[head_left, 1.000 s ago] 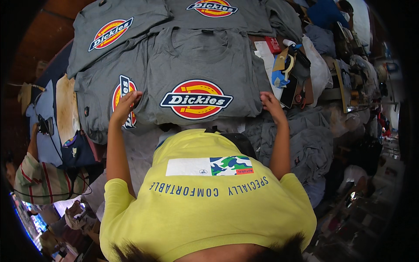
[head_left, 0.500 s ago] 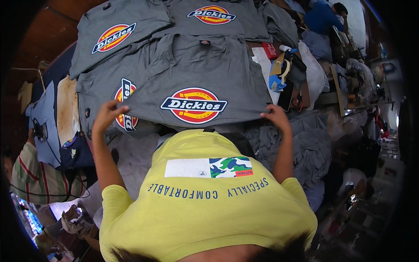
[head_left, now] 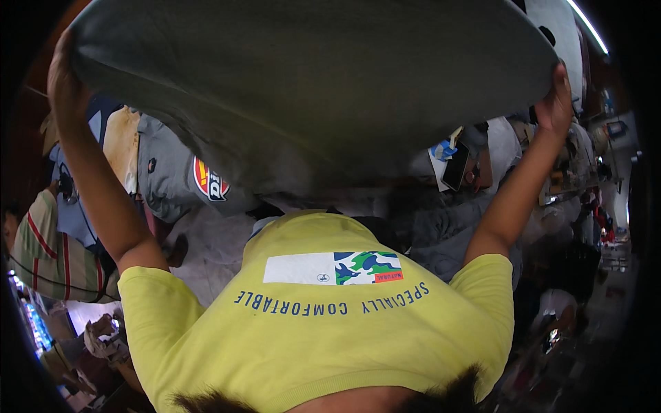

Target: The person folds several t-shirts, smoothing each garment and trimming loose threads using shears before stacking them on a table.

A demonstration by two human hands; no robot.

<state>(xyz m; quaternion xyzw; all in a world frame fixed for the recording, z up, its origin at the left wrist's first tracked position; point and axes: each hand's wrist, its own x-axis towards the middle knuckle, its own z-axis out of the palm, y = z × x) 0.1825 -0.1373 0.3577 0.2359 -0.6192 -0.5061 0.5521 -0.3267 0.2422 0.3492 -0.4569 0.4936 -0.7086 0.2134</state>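
A grey T-shirt [head_left: 310,89] is raised and stretched wide in front of me, filling the upper middle of the view. My left hand [head_left: 67,82] grips its edge at the far upper left. At the upper right, my right hand [head_left: 555,103] is closed on the opposite edge. The cloth sags between them, and its printed side is out of sight. Beneath it, at the left, lies another grey T-shirt [head_left: 169,172] with a red, yellow and blue print. The raised cloth hides most of the pile behind it.
Right of the raised cloth lie a black phone [head_left: 456,167], white paper and blue tape [head_left: 444,150]. A person in a striped garment [head_left: 51,251] is at the left, beside blue cloth. Crumpled grey cloth [head_left: 447,230] is heaped near my right side.
Both hands have moved up and outward, lifting the T-shirt off the pile. Its printed front no longer shows, and the shirts lying behind are now mostly covered.
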